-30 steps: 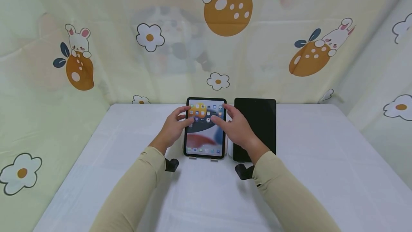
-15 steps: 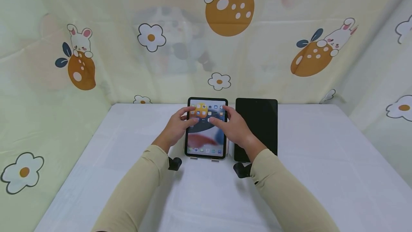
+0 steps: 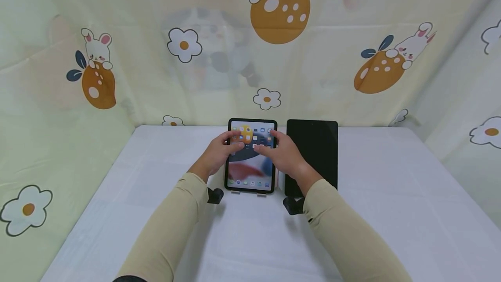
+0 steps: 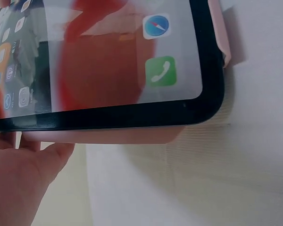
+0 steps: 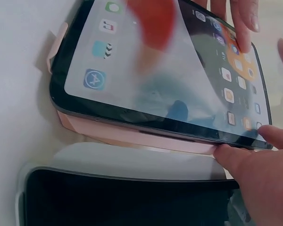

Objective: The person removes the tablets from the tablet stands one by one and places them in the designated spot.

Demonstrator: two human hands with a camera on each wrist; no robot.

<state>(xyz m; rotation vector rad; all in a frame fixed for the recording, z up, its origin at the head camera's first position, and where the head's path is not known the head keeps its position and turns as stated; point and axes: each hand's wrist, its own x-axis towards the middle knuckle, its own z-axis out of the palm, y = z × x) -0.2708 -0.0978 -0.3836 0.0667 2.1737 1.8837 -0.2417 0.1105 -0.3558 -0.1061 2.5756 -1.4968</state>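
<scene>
Both upper sides of the lit tablet [image 3: 250, 166] are taken, by the left hand [image 3: 216, 156] on one and the right hand [image 3: 290, 158] on the other, thumb and forefinger parted on each; whether either actually grips it, I can't tell. It rests on a pink stand [image 5: 141, 136] on the white table [image 3: 250, 238], just beside a dark tablet [image 3: 318, 153].

Near the back of the table [image 3: 242, 247], before a curtain [image 3: 219, 77], a left tablet [image 3: 250, 171] on a stand [image 5: 118, 133], with a right tablet [image 3: 317, 147] just beside it to the right. At the left tablet's upper half, the left hand [image 3: 217, 153] by the left edge, the right hand [image 3: 287, 153] by the right, right wrist [image 3: 308, 179] before the right tablet.
</scene>
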